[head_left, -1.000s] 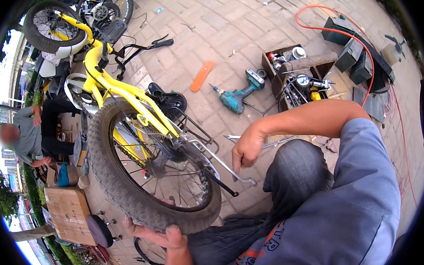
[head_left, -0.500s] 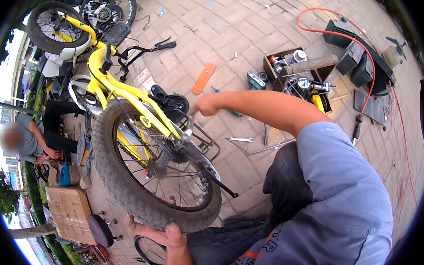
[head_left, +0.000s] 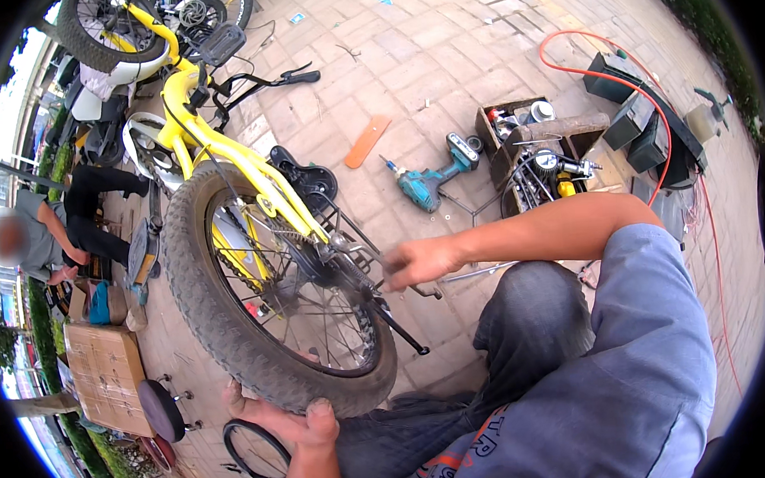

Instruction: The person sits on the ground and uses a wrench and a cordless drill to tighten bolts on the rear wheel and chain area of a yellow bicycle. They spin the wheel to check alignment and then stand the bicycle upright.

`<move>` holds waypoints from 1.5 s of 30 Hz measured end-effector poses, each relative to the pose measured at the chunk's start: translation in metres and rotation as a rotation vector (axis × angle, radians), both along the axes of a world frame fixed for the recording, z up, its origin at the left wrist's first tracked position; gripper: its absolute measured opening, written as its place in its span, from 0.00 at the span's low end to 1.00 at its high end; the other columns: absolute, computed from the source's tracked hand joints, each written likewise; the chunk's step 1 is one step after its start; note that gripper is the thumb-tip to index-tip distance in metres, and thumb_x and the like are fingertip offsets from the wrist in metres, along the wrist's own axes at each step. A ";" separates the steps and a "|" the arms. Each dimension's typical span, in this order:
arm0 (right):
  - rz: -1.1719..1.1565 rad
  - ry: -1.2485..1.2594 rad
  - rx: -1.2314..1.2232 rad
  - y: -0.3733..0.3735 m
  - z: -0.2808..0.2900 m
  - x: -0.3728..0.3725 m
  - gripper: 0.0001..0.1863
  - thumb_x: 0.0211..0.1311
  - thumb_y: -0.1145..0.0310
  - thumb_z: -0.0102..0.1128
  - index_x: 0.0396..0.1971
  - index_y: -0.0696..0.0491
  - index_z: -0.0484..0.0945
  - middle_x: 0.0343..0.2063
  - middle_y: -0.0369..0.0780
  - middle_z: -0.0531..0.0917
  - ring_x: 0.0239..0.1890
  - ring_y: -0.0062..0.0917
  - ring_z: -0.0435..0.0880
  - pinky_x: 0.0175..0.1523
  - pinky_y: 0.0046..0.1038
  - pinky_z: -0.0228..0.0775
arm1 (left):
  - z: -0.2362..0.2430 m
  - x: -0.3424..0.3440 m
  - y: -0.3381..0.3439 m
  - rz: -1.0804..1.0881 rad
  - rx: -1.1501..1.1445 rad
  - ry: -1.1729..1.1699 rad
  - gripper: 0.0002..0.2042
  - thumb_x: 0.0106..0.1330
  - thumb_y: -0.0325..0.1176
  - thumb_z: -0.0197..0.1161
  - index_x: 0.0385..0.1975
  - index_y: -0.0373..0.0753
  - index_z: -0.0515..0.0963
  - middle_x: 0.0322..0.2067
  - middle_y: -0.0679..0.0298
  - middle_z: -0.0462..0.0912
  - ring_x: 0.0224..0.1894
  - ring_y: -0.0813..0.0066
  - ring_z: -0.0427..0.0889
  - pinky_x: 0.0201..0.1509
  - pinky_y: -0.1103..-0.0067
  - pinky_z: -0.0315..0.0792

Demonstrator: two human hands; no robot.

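A yellow bicycle (head_left: 285, 196) leans on its side in front of me, its fat rear tyre (head_left: 190, 275) nearest. My left hand (head_left: 293, 421) grips the bottom of that tyre from beneath, fingers wrapped round it. My right hand (head_left: 414, 263), slightly blurred, is curled at the rear hub and chain area (head_left: 345, 267); what it holds is unclear among the metal bars. A black kickstand (head_left: 396, 329) sticks out below. A teal cordless drill (head_left: 423, 185) lies on the pavers beyond my right hand, beside an orange strip (head_left: 369, 140).
A wooden tool box (head_left: 504, 159) stands right, near dark battery-like blocks (head_left: 631, 118) and an orange hose (head_left: 667, 137). A co-worker (head_left: 36, 231) sits at the left among parts. A cardboard box (head_left: 104, 379), round stool (head_left: 162, 406) and black tube (head_left: 255, 449) lie lower left.
My right hand rose from the silver bar toward the frame and has come back down to the rear hub, uncovering the drill. My left hand stays on the tyre.
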State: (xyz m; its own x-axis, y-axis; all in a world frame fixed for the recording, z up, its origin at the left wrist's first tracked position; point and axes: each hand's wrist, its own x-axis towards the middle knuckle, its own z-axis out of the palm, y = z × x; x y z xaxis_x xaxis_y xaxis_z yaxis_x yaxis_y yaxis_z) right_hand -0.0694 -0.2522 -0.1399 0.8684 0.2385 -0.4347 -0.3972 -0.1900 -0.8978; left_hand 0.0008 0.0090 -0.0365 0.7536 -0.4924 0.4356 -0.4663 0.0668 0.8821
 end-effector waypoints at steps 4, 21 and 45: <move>-0.370 -0.073 0.132 0.007 0.014 0.017 0.23 0.70 0.52 0.44 0.39 0.60 0.72 0.25 0.37 0.76 0.30 0.20 0.74 0.37 0.26 0.69 | -0.002 0.007 -0.001 -0.012 0.023 -0.109 0.47 0.53 0.50 0.66 0.63 0.43 0.39 0.49 0.43 0.67 0.35 0.64 0.77 0.41 0.70 0.76; -0.620 -0.385 0.061 0.012 -0.008 0.010 0.19 0.73 0.56 0.40 0.33 0.57 0.68 0.21 0.39 0.71 0.27 0.27 0.71 0.35 0.31 0.65 | 0.001 0.001 -0.001 0.042 0.004 0.011 0.50 0.49 0.53 0.68 0.64 0.44 0.40 0.53 0.46 0.64 0.38 0.64 0.77 0.41 0.71 0.77; -0.386 -0.834 -0.104 0.003 -0.054 0.044 0.07 0.67 0.68 0.47 0.37 0.56 0.69 0.26 0.46 0.72 0.31 0.41 0.73 0.38 0.35 0.67 | 0.002 -0.005 -0.009 0.093 -0.020 -0.038 0.48 0.50 0.54 0.68 0.64 0.48 0.42 0.49 0.46 0.66 0.33 0.64 0.76 0.36 0.70 0.75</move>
